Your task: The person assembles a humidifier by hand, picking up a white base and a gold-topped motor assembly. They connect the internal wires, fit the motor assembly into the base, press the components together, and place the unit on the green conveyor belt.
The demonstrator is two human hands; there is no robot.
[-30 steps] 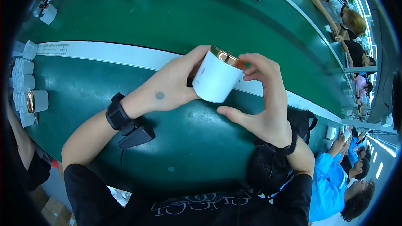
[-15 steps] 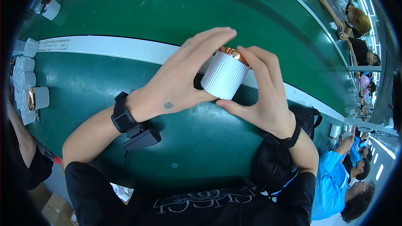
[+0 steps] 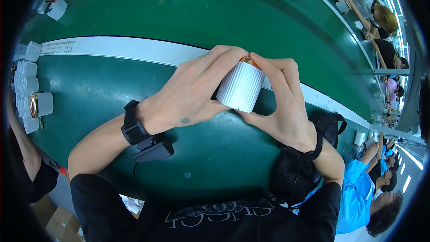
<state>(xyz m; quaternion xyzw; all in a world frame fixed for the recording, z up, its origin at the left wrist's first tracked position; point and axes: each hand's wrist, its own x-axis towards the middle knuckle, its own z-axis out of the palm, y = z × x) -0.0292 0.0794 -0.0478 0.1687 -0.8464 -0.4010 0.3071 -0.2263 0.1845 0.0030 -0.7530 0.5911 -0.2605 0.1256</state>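
Now the left hand closes over the white ribbed cylinder, both hands' fingers clasping it, its copper-coloured end nearly covered.

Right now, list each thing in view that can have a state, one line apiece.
white ribbed cylinder: held off the table, tilted, copper-coloured end up.
left hand: closed over the cylinder's top.
right hand: gripping its side and base.
white cups: lying in a row at the table's left edge.
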